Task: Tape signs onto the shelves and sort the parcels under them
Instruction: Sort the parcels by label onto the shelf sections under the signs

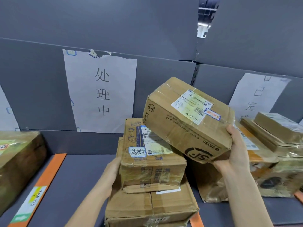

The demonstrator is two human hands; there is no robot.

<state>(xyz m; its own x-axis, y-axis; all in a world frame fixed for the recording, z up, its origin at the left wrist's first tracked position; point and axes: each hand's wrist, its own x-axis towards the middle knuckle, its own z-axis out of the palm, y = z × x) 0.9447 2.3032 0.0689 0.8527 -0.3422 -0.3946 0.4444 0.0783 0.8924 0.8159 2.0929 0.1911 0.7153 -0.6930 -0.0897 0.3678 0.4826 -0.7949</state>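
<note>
My right hand (236, 149) grips the right end of a brown SF parcel (185, 122), holding it tilted in the air above the stack. My left hand (113, 176) holds the left side of a taped cardboard parcel (152, 161) with a handwritten blue-edged sticker; it sits on a bigger box (150, 208). A white paper sign (101, 92) with three characters is taped to the grey back panel behind the stack. A second sign (255, 95) hangs to the right, partly hidden by parcels.
A parcel wrapped in shiny tape (18, 163) lies at the left. Several parcels (277, 154) are piled at the right under the second sign. Orange dividers (42, 182) run across the grey shelf (78, 182). A third sign's edge (6, 113) shows far left.
</note>
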